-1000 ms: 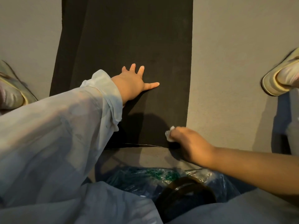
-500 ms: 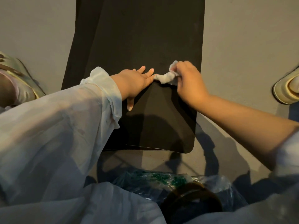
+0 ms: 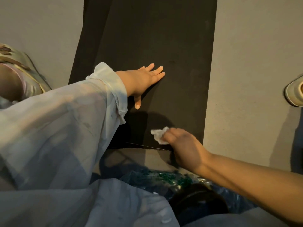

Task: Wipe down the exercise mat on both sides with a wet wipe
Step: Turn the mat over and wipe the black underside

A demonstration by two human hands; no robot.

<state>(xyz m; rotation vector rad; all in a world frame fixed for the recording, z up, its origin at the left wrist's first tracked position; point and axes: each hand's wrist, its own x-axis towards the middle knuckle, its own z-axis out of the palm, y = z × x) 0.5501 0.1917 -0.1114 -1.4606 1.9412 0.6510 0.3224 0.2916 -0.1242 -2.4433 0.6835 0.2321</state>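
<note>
At the far left a slippered foot (image 3: pixel 19 76) stands on the grey floor (image 3: pixel 255 79). Next comes the left hand (image 3: pixel 144 77), in a sheer pale sleeve (image 3: pixel 65 120), laid flat with fingers straight on the black exercise mat (image 3: pixel 164 38), pressing it down. The mat runs away from the person along the floor, its near end just in front of them. Further right, near that end, the right hand (image 3: pixel 185 148) pinches a crumpled white wet wipe (image 3: pixel 159 134) against the mat's surface. At the right edge, the toe of another slipper (image 3: pixel 295 94) shows.

To wipe well here, I'd judge the flat hand should go on anchoring the mat so it doesn't creep, while the wipe travels in overlapping passes out to the corner and edges; opening the wad would cover more.

No brand, label or writing can be read anywhere.
</note>
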